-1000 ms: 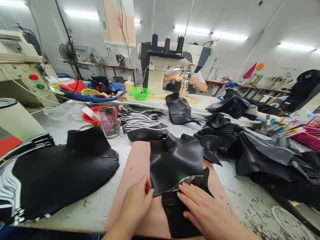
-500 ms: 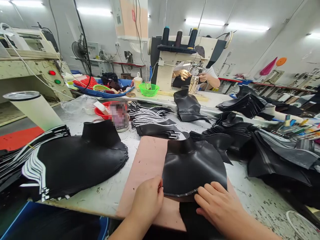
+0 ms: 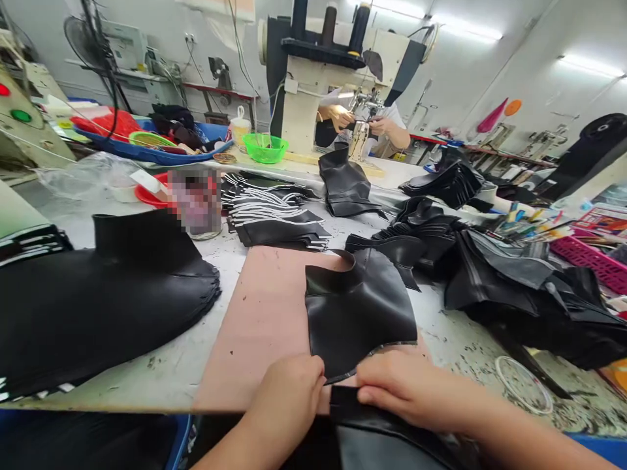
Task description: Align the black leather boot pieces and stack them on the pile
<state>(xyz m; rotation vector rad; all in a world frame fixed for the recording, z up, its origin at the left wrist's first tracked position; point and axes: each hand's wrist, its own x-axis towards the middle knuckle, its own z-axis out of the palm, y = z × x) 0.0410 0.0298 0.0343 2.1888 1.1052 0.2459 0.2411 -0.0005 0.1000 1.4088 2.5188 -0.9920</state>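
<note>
A glossy black leather piece [image 3: 357, 307], shaped like a shoe upper, lies on a pinkish board [image 3: 245, 313] in front of me. My left hand [image 3: 294, 388] is closed at its near left corner, fingers curled and thumb side toward the piece. Close beside it, my right hand [image 3: 399, 385] is curled over the near edge, thumb tucked below. Both sets of fingertips are partly hidden. Under my right hand, another black part [image 3: 362, 405] hangs down past the table's front edge; whether it joins the upper piece I cannot tell.
Stacked black leather pieces [image 3: 112, 294] lie left, and white-edged strips [image 3: 274, 209] behind the board. More black piles [image 3: 514, 281] stand at right, near a white ring [image 3: 524, 385]. Across the table, another person's hands [image 3: 386, 127] work at a sewing machine [image 3: 301, 98]. A green basket [image 3: 264, 149] stands nearby.
The view has swung right and closer. The leather piece's near edge has turned and bent, my right hand has come nearer my left, and more of the hanging black part shows.
</note>
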